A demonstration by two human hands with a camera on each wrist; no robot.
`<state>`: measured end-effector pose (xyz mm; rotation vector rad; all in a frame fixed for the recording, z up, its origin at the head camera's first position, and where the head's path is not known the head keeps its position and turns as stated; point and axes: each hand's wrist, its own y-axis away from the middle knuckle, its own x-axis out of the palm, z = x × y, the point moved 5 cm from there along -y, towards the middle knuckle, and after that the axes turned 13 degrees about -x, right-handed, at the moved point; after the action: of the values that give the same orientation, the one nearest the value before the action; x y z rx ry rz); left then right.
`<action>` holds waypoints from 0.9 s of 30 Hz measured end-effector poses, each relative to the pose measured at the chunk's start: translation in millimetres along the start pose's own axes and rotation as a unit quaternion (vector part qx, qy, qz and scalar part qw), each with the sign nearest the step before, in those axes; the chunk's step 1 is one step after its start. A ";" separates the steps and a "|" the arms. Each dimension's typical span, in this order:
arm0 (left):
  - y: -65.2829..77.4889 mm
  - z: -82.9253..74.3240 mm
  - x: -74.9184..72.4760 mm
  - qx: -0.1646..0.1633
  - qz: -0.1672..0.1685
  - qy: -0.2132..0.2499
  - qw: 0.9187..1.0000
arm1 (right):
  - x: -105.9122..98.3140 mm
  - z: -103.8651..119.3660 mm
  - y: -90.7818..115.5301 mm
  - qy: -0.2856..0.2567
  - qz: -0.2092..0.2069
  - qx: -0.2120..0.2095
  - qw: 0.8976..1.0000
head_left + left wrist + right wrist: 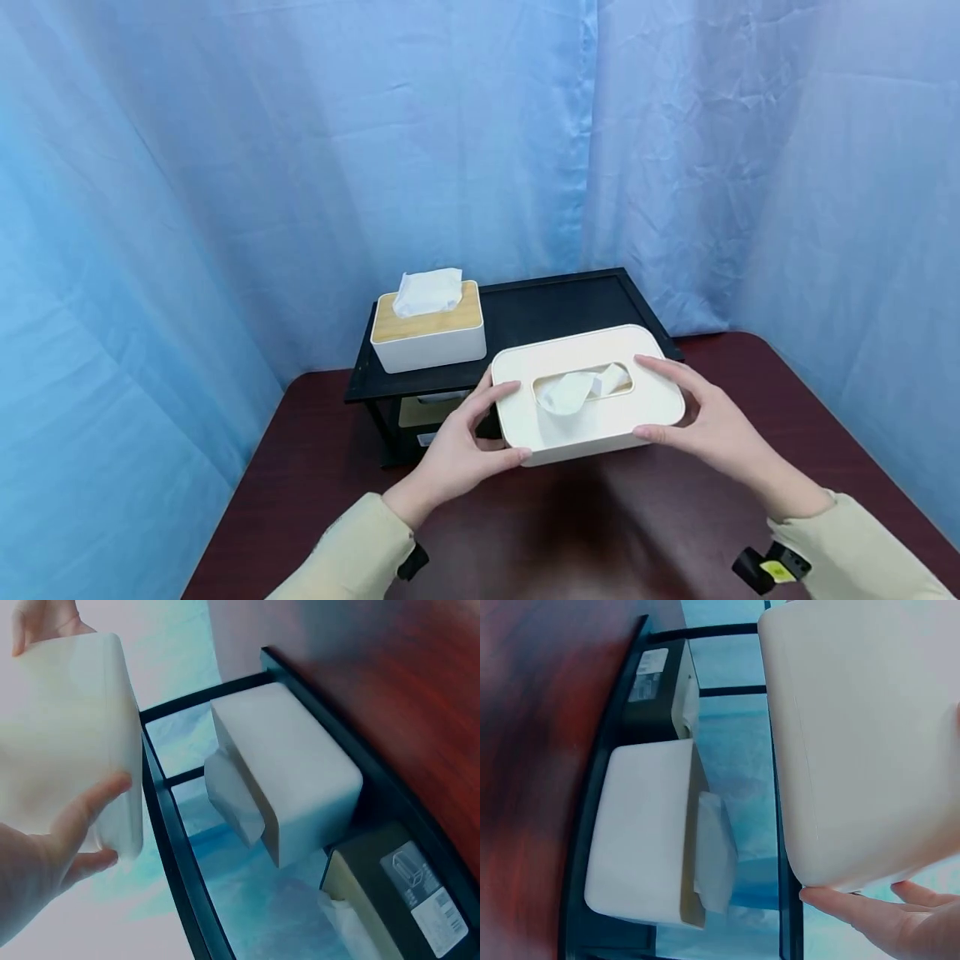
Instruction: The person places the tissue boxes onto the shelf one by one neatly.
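Observation:
A white tissue box [585,379] with an oval slot and tissue poking out is held up in front of a black two-level rack [555,308]. My left hand [468,437] grips its left end, fingers and thumb spread along the side and top edge. At the right end, my right hand [708,417] holds it with fingertips on top and thumb at the front edge. The wrist views show the box's pale side [870,750]. On the rack's top left stands another white tissue box [431,346] with a wooden lid and raised tissue.
The rack's lower shelf carries a white tissue box [289,757] and a dark box [397,892] with a label and tissue. The rack stands on a dark red table [300,500]. Blue curtains [375,125] hang behind and at both sides.

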<state>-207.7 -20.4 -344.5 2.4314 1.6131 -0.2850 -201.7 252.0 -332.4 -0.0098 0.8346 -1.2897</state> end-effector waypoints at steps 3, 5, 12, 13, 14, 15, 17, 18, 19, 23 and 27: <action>-7.7 -4.8 -1.4 0.006 0.000 -0.003 1.000 | -3.8 -1.2 -5.5 -0.003 -0.006 -0.001 1.000; -13.2 -6.2 -1.8 0.002 0.000 -0.007 1.000 | -5.0 -4.0 -8.1 -0.007 -0.008 0.005 1.000; -30.2 -7.2 -3.9 -0.006 0.009 -0.012 1.000 | -6.1 -18.3 -17.3 -0.007 -0.003 0.035 0.999; -32.0 -7.9 -4.3 -0.004 0.008 -0.018 1.000 | -6.7 -19.8 -18.5 -0.006 -0.001 0.036 0.999; -34.2 -8.7 -4.8 -0.003 0.006 -0.025 1.000 | -7.6 -21.6 -19.8 -0.006 0.001 0.037 0.999; -36.5 -9.8 -5.4 -0.006 0.005 -0.033 0.999 | -9.1 -22.5 -21.4 -0.004 0.004 0.039 0.999; -41.7 -12.9 -7.2 -0.017 0.003 -0.049 0.999 | -12.8 -23.5 -25.3 -0.002 0.014 0.049 0.999; -45.0 -15.0 -8.7 -0.027 0.001 -0.058 0.998 | -15.1 -23.5 -27.9 -0.001 0.021 0.058 0.998; -48.6 -17.1 -10.2 -0.037 0.004 -0.060 0.997 | -17.1 -23.3 -31.1 -0.005 0.029 0.065 0.997; -64.5 -24.4 -17.2 -0.087 0.029 -0.030 0.995 | -23.0 -21.4 -47.6 -0.044 0.071 0.097 0.992; -76.5 -30.9 -21.5 -0.112 0.058 0.008 0.992 | -28.1 -20.0 -60.4 -0.084 0.111 0.114 0.984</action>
<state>-285.1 -1.7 -314.1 2.3491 1.4179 -0.0621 -264.1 265.1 -304.6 0.1514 0.5241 -1.1490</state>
